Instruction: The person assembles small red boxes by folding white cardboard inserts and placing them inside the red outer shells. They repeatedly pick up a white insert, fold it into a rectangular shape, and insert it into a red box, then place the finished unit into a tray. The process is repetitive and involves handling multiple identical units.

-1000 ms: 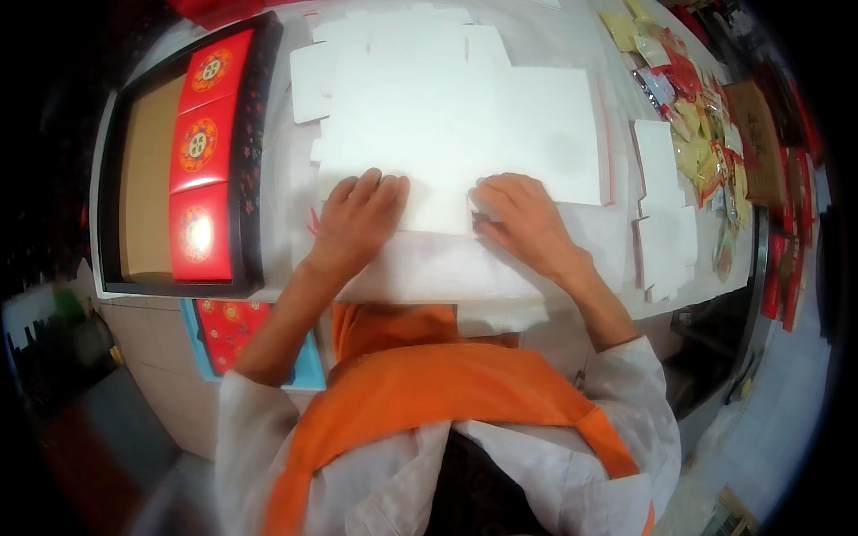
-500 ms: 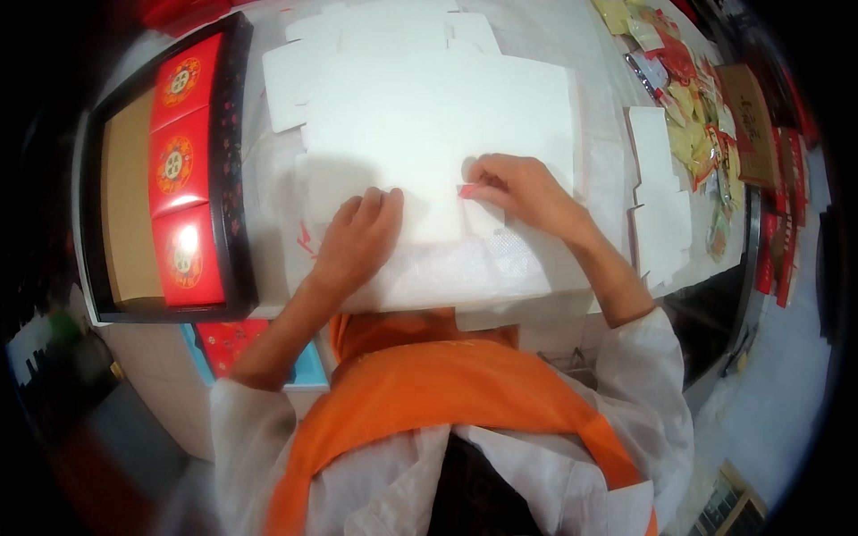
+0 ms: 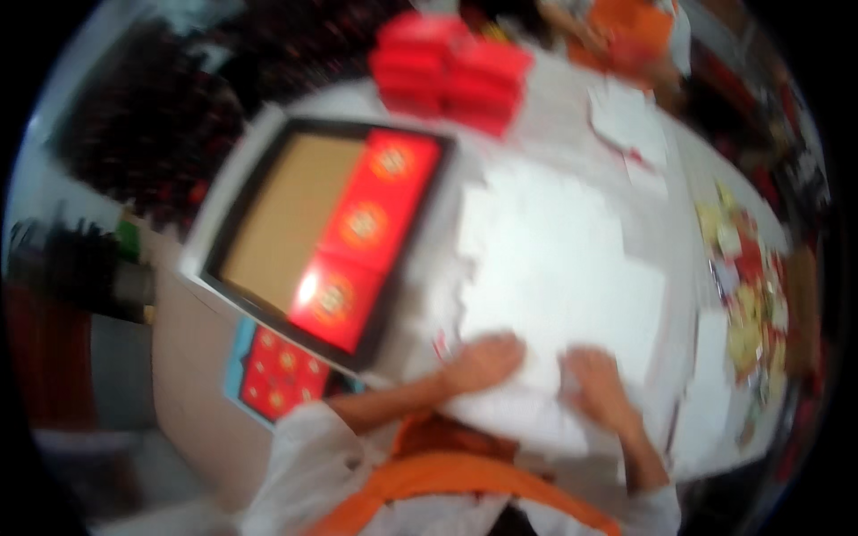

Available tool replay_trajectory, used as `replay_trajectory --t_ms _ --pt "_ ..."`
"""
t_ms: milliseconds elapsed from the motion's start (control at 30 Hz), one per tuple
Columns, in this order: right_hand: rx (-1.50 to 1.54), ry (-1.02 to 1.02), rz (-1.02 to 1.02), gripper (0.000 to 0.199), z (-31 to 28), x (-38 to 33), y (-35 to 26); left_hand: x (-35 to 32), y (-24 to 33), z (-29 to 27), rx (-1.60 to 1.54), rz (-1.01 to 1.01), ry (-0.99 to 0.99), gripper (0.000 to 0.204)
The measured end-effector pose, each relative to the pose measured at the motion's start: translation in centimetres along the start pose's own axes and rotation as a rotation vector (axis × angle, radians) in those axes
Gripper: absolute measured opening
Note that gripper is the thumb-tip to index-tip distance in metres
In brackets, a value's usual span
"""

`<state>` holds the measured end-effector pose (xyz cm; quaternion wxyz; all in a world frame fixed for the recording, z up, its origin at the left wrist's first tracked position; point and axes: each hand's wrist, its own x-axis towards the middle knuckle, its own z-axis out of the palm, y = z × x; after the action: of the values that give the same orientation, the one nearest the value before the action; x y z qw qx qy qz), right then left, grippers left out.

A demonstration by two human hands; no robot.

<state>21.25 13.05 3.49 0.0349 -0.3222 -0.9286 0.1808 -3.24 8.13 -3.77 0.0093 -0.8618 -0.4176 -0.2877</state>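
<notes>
White table point(image 3: 572, 116), hands point(image 3: 483, 362) flat on sheets point(image 3: 554, 268)

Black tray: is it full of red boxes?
No. The black tray holds three red boxes along its right side; the rest shows bare brown bottom.

A white table point(image 3: 572, 116) fills the blurred view, with what seems dark floor point(image 3: 71, 357) at left.

Both hands point(image 3: 483, 364) point(image 3: 597, 384) flat, palms down
</notes>
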Motion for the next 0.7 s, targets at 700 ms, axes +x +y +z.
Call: replay_trajectory --t_ms 700 --pt "0.369 -0.306 0.307 0.032 -2.9 7.8 1.6 9.6 -5.6 -3.3 -0.530 -0.314 -0.733 0.042"
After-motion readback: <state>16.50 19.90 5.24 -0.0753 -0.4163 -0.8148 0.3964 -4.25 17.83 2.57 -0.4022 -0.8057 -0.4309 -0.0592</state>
